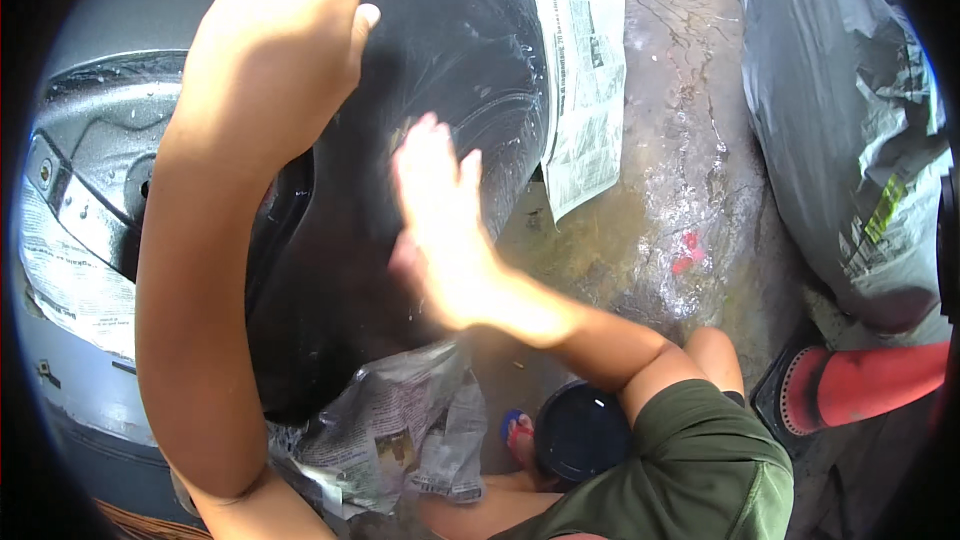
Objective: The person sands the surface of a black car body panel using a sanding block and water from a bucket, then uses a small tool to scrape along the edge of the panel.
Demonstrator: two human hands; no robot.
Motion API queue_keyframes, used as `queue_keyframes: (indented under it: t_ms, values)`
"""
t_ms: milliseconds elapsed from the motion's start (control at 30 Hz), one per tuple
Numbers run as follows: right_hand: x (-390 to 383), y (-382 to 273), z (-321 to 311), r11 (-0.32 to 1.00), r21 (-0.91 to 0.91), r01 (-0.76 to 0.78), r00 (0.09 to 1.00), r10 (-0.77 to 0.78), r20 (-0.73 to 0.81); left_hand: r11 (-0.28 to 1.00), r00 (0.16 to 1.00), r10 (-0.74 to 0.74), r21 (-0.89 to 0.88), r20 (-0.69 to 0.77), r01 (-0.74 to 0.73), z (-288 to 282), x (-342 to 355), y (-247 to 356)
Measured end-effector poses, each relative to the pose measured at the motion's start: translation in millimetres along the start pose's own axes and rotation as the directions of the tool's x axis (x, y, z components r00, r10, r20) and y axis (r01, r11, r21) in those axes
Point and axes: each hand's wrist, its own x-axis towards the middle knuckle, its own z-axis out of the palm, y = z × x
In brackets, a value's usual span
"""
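Observation:
My left hand [280, 35] is open, its fingers spread over the dark, wet panel [440, 0] of a vehicle body. My right hand [438, 210] is at the same panel, lower and to the right, blurred by motion and washed out by bright sun. Its fingers point up along the surface, but whether something lies beneath them cannot be made out. Pale, milky streaks and water marks show on the panel beside it. To the left, partly behind my left forearm, is a wet recess [95, 110] in the bodywork.
Newspaper sheets [585, 90] hang along the panel's right edge, and more newspaper [400, 430] covers its lower part. A black bucket [585, 430] stands by my foot on the wet floor [690, 120]. At right are a grey plastic-covered object [830, 120] and a red traffic cone [870, 385].

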Motion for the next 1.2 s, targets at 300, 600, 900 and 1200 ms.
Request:
queue_keyframes:
  t_ms: [300,600,900,1200]
  values:
    - [46,0,-15,0.996,0.086,-0.037,0.996,0.044,-0.082,0.777,0.933,-0.241,0.523,-0.268,0.351,-15,3,-9]
    - [43,-34,-15,0.983,0.015,0.184,0.979,-0.182,-0.09,0.812,0.932,-0.343,0.462,-0.117,0.356,-19,0,-19]
    - [53,-15,-22,0.972,0.07,0.224,0.97,-0.215,-0.113,0.803,0.932,-0.355,0.485,-0.077,0.346,-22,1,-9]
    - [2,131,-35,0.657,0.728,-0.199,0.977,0.071,0.202,0.923,0.989,-0.147,0.359,0.009,0.134,-14,15,-4]
